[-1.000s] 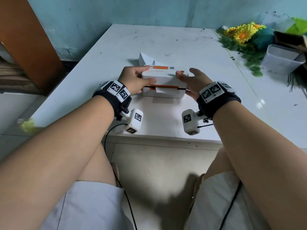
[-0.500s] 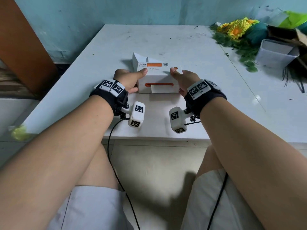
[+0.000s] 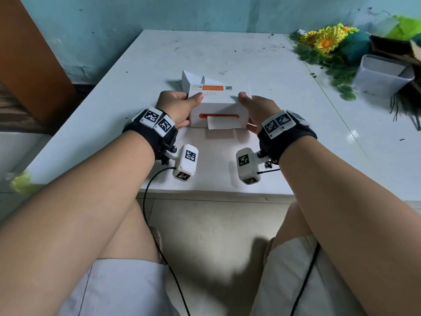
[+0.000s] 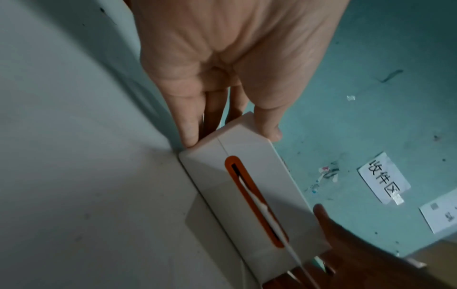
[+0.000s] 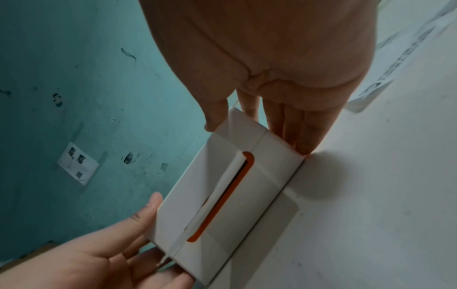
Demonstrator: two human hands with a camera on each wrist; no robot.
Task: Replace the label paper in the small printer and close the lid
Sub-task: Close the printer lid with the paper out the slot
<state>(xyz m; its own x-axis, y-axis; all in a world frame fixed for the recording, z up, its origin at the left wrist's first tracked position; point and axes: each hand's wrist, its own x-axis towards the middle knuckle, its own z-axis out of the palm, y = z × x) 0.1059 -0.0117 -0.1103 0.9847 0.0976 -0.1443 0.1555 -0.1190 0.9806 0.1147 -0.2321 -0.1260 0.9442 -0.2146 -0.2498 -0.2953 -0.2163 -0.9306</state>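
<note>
The small white printer [image 3: 218, 106] sits on the white table [image 3: 284, 133] with its lid down and an orange-rimmed slot on its front. A strip of white label paper [image 3: 222, 123] hangs out of the slot. My left hand [image 3: 180, 106] grips the printer's left end, thumb on the lid and fingers down the side. My right hand [image 3: 257, 108] grips the right end the same way. The left wrist view shows the printer [image 4: 259, 187] and left hand [image 4: 222, 58]. The right wrist view shows the printer [image 5: 222, 195] and right hand [image 5: 272, 58].
A white paper box [image 3: 189, 78] stands just behind the printer. Artificial flowers [image 3: 325, 39] and a white plastic bin [image 3: 382, 74] crowd the table's far right. A brown board [image 3: 29, 65] leans at the left. The table's front edge [image 3: 216, 192] runs close to my wrists.
The dark gap across the printer's front has closed and the lid now sits flush. Both hands stay on the printer's ends, with the thumbs further onto the lid.
</note>
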